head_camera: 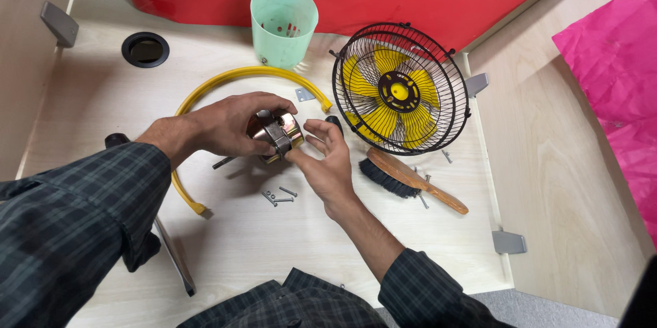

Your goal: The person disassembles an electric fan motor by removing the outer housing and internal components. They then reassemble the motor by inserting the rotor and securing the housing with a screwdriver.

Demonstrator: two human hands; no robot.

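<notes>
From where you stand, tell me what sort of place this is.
Probably a small repair or hobby workbench: a pale wooden desk holds a caged yellow fan, loose screws and a cleaning brush, while both hands grip a small motor.

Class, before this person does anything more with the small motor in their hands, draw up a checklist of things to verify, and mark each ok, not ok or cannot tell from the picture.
1. Motor gripped by both hands, left hand over it, right hand under: ok.
2. Loose screws gathered on the table just below the hands: ok.
3. Fan cage with yellow blades standing apart from the hands: ok.
4. Brush lying out of the way beside the cage: ok.
5. Yellow ring curving under the left wrist, crowding the work: not ok.
6. Contents of the green cup: cannot tell.
</notes>
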